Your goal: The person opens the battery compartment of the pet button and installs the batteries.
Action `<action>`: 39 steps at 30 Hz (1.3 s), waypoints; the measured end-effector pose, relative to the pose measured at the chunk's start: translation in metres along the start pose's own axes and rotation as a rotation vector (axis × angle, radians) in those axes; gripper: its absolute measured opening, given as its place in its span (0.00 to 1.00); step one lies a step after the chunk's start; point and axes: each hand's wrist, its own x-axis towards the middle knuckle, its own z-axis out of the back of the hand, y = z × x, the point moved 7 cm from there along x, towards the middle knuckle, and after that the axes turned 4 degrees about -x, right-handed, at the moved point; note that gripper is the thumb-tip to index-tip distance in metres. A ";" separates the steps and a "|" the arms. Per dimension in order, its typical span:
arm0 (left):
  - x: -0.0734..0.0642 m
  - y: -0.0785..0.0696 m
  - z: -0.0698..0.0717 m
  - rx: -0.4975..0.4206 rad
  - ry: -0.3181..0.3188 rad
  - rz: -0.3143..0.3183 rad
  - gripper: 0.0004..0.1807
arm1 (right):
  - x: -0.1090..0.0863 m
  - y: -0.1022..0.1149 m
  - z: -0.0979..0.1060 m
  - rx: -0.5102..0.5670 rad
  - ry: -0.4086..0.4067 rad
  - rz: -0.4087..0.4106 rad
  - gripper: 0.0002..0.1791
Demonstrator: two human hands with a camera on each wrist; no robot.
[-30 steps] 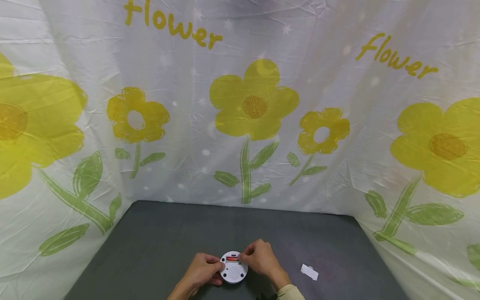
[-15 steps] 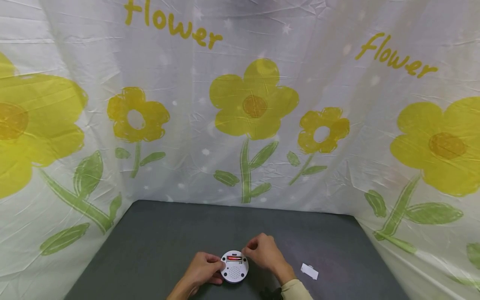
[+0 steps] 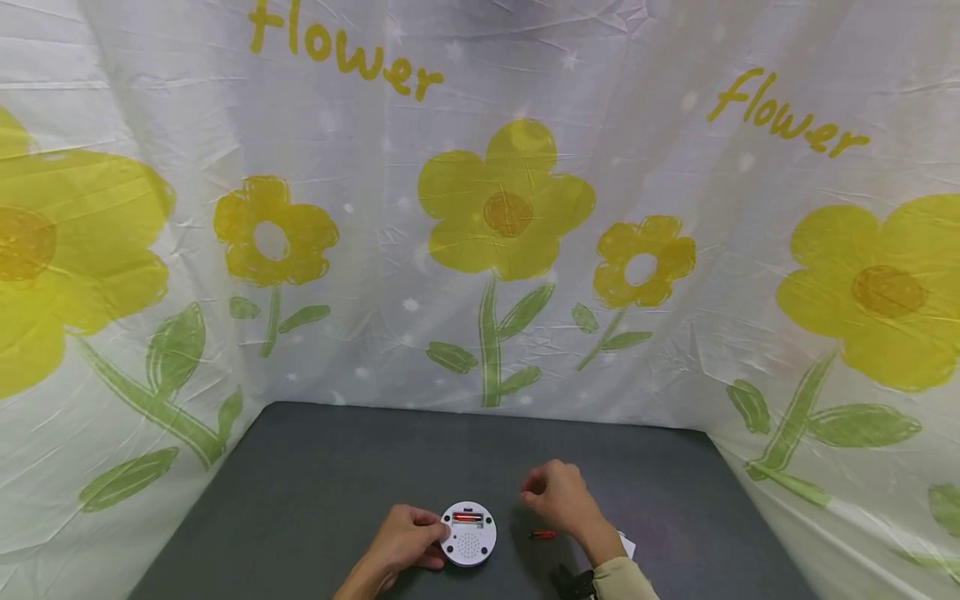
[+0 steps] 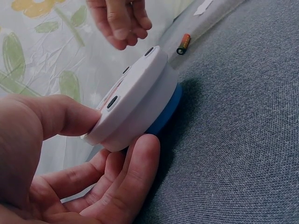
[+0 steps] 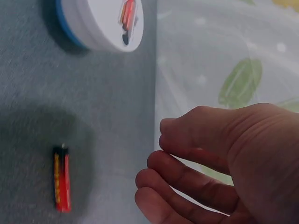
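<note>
A round white battery-powered device (image 3: 469, 546) with a blue lower part lies face down on the table, its perforated back and dark feet upward. My left hand (image 3: 408, 540) grips its left edge, thumb (image 4: 70, 116) on top and fingers (image 4: 140, 172) beneath the rim. Inside the uncovered battery compartment (image 5: 127, 18) I see red battery casing. A loose red-and-black battery (image 3: 543, 534) lies on the table right of the device. Above it and to the right, my right hand (image 3: 561, 500) hovers with loosely curled fingers and holds nothing.
A white battery cover (image 3: 627, 545) lies to the right, partly hidden behind the right forearm. The dark grey table (image 3: 360, 458) is bounded by a white curtain (image 3: 375, 333) printed with yellow flowers.
My right hand has moved away from the device, to the right and upward. The loose battery has come into view beneath it, and the forearm now covers part of the battery cover.
</note>
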 end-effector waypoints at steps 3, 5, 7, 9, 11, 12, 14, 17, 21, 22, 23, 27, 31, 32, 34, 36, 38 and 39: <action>0.000 0.000 0.000 0.001 0.000 0.007 0.18 | -0.005 -0.003 0.005 -0.002 0.003 -0.020 0.05; 0.000 0.000 0.000 0.003 0.001 0.013 0.18 | -0.008 -0.006 0.005 -0.003 0.012 -0.041 0.05; 0.000 0.000 0.000 0.003 0.001 0.018 0.18 | -0.009 -0.010 0.004 -0.018 0.017 -0.051 0.04; -0.001 0.000 0.001 0.003 0.002 0.018 0.19 | -0.010 -0.013 0.002 -0.038 0.019 -0.052 0.04; -0.001 -0.001 0.001 0.002 0.003 0.016 0.19 | -0.011 -0.015 0.001 -0.063 0.011 -0.036 0.03; -0.001 -0.001 0.001 0.001 0.003 0.015 0.19 | -0.012 -0.015 0.000 -0.074 0.003 -0.024 0.03; -0.002 -0.001 0.001 0.001 0.002 0.012 0.19 | -0.014 -0.015 -0.001 -0.091 -0.020 -0.002 0.05; -0.002 -0.001 0.001 -0.001 -0.001 0.012 0.19 | -0.016 -0.020 -0.006 -0.105 -0.050 0.031 0.07; -0.002 0.000 0.002 -0.004 -0.005 0.014 0.19 | -0.010 -0.048 -0.026 -0.119 -0.083 0.109 0.08; -0.002 -0.001 0.002 -0.004 -0.006 0.013 0.19 | -0.006 -0.059 -0.034 -0.119 -0.084 0.112 0.08; -0.002 -0.001 0.002 -0.004 -0.007 0.014 0.19 | -0.003 -0.069 -0.042 -0.129 -0.085 0.134 0.08; -0.002 -0.001 0.001 -0.005 -0.008 0.015 0.19 | 0.008 -0.109 -0.070 -0.144 -0.060 0.138 0.10; -0.002 -0.001 0.000 -0.005 -0.009 0.018 0.19 | 0.007 -0.114 -0.078 -0.164 -0.062 0.187 0.09; -0.002 -0.001 0.001 -0.005 -0.009 0.017 0.19 | 0.006 -0.113 -0.077 -0.177 -0.068 0.198 0.09; -0.002 -0.001 0.000 -0.006 -0.006 0.015 0.19 | 0.004 -0.109 -0.077 -0.194 -0.084 0.205 0.10; -0.002 -0.001 0.000 -0.008 -0.004 0.012 0.19 | 0.003 -0.109 -0.077 -0.201 -0.098 0.187 0.11; -0.001 -0.001 0.000 -0.009 -0.002 0.011 0.19 | 0.003 -0.109 -0.078 -0.215 -0.103 0.178 0.12; -0.002 -0.001 0.000 -0.009 -0.002 0.012 0.19 | 0.004 -0.110 -0.079 -0.224 -0.110 0.177 0.13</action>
